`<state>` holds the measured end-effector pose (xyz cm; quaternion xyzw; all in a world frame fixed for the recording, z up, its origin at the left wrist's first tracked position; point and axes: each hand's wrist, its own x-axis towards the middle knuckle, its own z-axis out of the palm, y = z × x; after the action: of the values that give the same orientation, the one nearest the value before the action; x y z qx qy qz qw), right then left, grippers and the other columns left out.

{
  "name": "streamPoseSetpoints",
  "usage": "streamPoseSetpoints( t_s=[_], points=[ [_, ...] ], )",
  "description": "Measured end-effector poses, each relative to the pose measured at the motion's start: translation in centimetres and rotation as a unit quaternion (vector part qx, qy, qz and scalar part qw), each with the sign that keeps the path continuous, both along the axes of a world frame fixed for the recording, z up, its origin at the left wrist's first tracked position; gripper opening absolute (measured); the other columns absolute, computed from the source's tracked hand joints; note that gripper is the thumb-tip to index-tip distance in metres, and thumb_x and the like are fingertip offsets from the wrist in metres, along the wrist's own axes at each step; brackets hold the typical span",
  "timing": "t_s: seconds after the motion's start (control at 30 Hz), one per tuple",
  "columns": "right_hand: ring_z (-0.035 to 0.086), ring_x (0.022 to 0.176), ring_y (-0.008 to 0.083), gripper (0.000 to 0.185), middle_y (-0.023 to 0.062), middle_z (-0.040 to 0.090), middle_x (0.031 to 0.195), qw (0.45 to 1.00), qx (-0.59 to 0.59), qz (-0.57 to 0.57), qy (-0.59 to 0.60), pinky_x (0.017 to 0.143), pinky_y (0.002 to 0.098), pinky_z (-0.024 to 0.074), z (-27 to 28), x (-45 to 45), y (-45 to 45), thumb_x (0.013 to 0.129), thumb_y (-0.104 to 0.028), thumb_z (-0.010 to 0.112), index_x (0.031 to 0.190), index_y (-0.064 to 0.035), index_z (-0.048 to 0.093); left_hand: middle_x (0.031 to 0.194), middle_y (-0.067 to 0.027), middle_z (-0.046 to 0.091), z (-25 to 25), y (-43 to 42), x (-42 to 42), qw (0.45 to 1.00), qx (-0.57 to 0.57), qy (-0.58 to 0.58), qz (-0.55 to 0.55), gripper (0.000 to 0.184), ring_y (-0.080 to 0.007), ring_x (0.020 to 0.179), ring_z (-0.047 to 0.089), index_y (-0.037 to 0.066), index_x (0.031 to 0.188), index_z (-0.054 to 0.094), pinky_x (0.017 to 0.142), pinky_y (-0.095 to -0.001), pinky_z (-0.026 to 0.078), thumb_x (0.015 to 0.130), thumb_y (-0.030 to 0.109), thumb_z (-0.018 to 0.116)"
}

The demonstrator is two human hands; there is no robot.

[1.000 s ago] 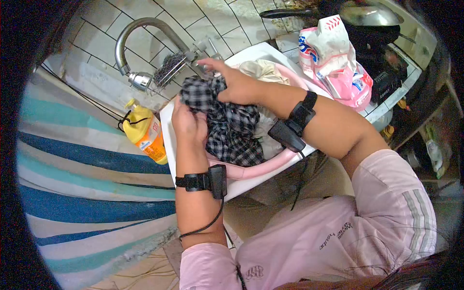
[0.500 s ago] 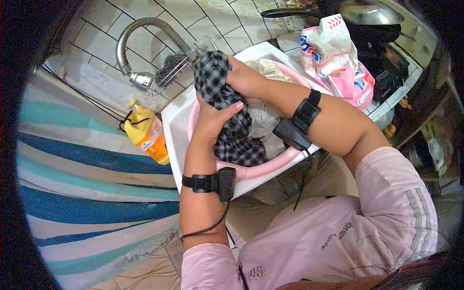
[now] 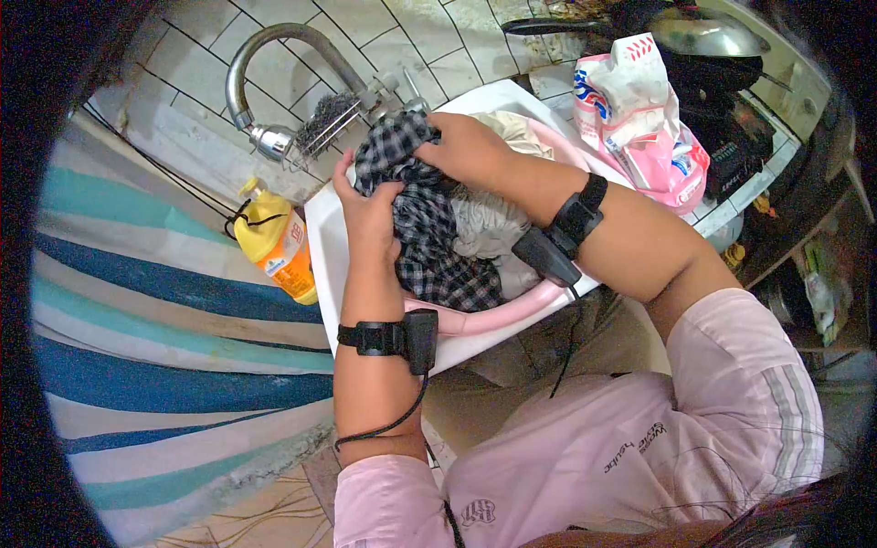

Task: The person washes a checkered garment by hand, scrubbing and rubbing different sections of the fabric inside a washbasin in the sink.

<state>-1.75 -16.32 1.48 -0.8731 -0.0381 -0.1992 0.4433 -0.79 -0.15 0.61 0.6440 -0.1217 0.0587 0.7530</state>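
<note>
A black-and-white checked cloth (image 3: 448, 260) hangs in a bunched length from both hands down into a pink basin (image 3: 475, 322). My right hand (image 3: 468, 151) is closed on its upper part near the faucet, thumb pressed to the fabric. Lower and to the left, my left hand (image 3: 370, 212) grips the cloth's left side between thumb and fingers. Beside the checked cloth, wet-looking cream fabric (image 3: 489, 224) lies crumpled in the basin. The basin sits in a white sink (image 3: 331, 242). Whether the cloth is a shirt or another garment, I cannot tell.
A curved metal faucet (image 3: 283, 36) and a wire rack with a scouring pad (image 3: 331, 121) are behind the sink. A yellow-orange bottle (image 3: 277, 245) stands left. At right are a pink-white detergent bag (image 3: 630, 114) and a pan lid (image 3: 708, 35). A striped curtain (image 3: 183, 347) hangs left.
My left hand has shifted slightly left and its fingers have spread wider around the cloth. The right hand has moved a little down, and the cloth's upper end is less tightly bunched.
</note>
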Motion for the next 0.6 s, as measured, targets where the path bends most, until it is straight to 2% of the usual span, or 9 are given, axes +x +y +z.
streamPoseSetpoints(
  t_s=[0.1, 0.2, 0.27, 0.3, 0.33, 0.43, 0.5, 0.57, 0.6],
  points=[
    [0.062, 0.088, 0.031, 0.056, 0.0247, 0.061, 0.098, 0.998, 0.048, 0.011, 0.034, 0.077, 0.0375, 0.0482, -0.8, 1.3, -0.4, 0.075, -0.037, 0.067, 0.109, 0.0044, 0.054, 0.107, -0.0128, 0.056, -0.4, 0.5, 0.5, 0.999, 0.006, 0.033, -0.008, 0.07, -0.024, 0.09, 0.059, 0.009, 0.13, 0.034, 0.072, -0.0353, 0.051, 0.068, -0.008, 0.064],
    [0.062, 0.087, 0.0311, 0.069, 0.0236, 0.061, 0.1, 0.996, 0.074, -0.035, 0.032, 0.078, 0.037, 0.0482, -2.0, 2.5, -0.4, 0.074, -0.046, 0.069, 0.118, 0.002, 0.046, 0.1, -0.011, 0.06, -0.6, 0.8, 0.9, 0.998, 0.015, 0.049, -0.047, 0.053, -0.0213, 0.085, 0.061, 0.006, 0.125, 0.044, 0.071, -0.0341, 0.051, 0.078, 0.005, 0.066],
    [0.059, 0.098, 0.0336, 0.081, 0.0242, 0.059, 0.108, 0.985, 0.139, 0.093, 0.03, 0.086, 0.037, 0.0451, -3.1, 3.5, -0.3, 0.072, -0.053, 0.07, 0.126, -0.0012, 0.039, 0.098, -0.0125, 0.063, 0.1, 1.0, 0.7, 0.982, 0.08, 0.161, -0.062, 0.041, -0.0236, 0.084, 0.062, 0.001, 0.11, 0.056, 0.072, -0.0359, 0.051, 0.084, 0.032, 0.065],
    [0.053, 0.109, 0.034, 0.087, 0.0255, 0.055, 0.115, 0.986, 0.103, 0.127, 0.032, 0.094, 0.0365, 0.0405, -2.8, 2.7, -0.3, 0.069, -0.055, 0.072, 0.131, -0.0039, 0.036, 0.095, -0.0124, 0.065, 0.1, 1.0, 0.6, 0.977, 0.088, 0.19, -0.049, 0.043, -0.0245, 0.079, 0.064, 0.0, 0.104, 0.06, 0.069, -0.0362, 0.052, 0.088, 0.04, 0.057],
    [0.049, 0.116, 0.0321, 0.082, 0.0235, 0.051, 0.122, 0.984, 0.067, 0.166, 0.018, 0.098, 0.0358, 0.0374, -3.4, 2.8, -0.1, 0.072, -0.052, 0.071, 0.132, -0.0076, 0.038, 0.095, -0.0124, 0.065, -0.2, 1.1, 0.9, 0.976, 0.089, 0.191, -0.049, 0.043, -0.0245, 0.079, 0.064, 0.0, 0.104, 0.06, 0.069, -0.0362, 0.052, 0.088, 0.04, 0.057],
    [0.054, 0.109, 0.0307, 0.063, 0.0196, 0.058, 0.116, 0.969, 0.016, 0.245, -0.013, 0.094, 0.0359, 0.0405, -3.7, 2.9, 0.0, 0.075, -0.048, 0.07, 0.12, -0.0077, 0.054, 0.089, -0.0134, 0.066, -0.5, 1.3, 1.4, 0.964, 0.037, 0.257, -0.046, 0.04, -0.0269, 0.074, 0.066, -0.001, 0.103, 0.06, 0.065, -0.0398, 0.053, 0.09, 0.036, 0.053],
    [0.061, 0.097, 0.0347, 0.04, 0.019, 0.064, 0.101, 0.981, -0.052, 0.182, -0.051, 0.088, 0.038, 0.0465, -3.6, 3.2, 0.0, 0.076, -0.04, 0.069, 0.101, -0.0086, 0.066, 0.091, -0.0139, 0.066, -0.6, 1.6, 1.8, 0.963, 0.042, 0.264, -0.04, 0.039, -0.0279, 0.073, 0.065, -0.001, 0.104, 0.059, 0.065, -0.0397, 0.053, 0.089, 0.035, 0.054],
    [0.061, 0.092, 0.0323, 0.033, 0.0174, 0.065, 0.094, 0.981, -0.068, 0.151, -0.101, 0.084, 0.0376, 0.0465, -3.6, 3.3, -0.2, 0.077, -0.034, 0.068, 0.095, -0.0063, 0.067, 0.092, -0.0145, 0.065, -0.8, 1.7, 2.0, 0.961, 0.046, 0.271, -0.033, 0.039, -0.0288, 0.073, 0.064, 0.0, 0.106, 0.058, 0.065, -0.0397, 0.053, 0.089, 0.034, 0.055],
    [0.062, 0.086, 0.0299, 0.027, 0.0157, 0.066, 0.087, 0.978, -0.082, 0.118, -0.152, 0.081, 0.0371, 0.0465, -3.5, 3.2, -0.3, 0.079, -0.029, 0.068, 0.09, -0.004, 0.068, 0.095, -0.0153, 0.064, -0.9, 1.6, 1.9, 0.968, 0.15, 0.199, 0.024, 0.041, -0.0294, 0.076, 0.063, 0.0, 0.11, 0.055, 0.068, -0.0385, 0.052, 0.087, 0.034, 0.058]
  ],
)
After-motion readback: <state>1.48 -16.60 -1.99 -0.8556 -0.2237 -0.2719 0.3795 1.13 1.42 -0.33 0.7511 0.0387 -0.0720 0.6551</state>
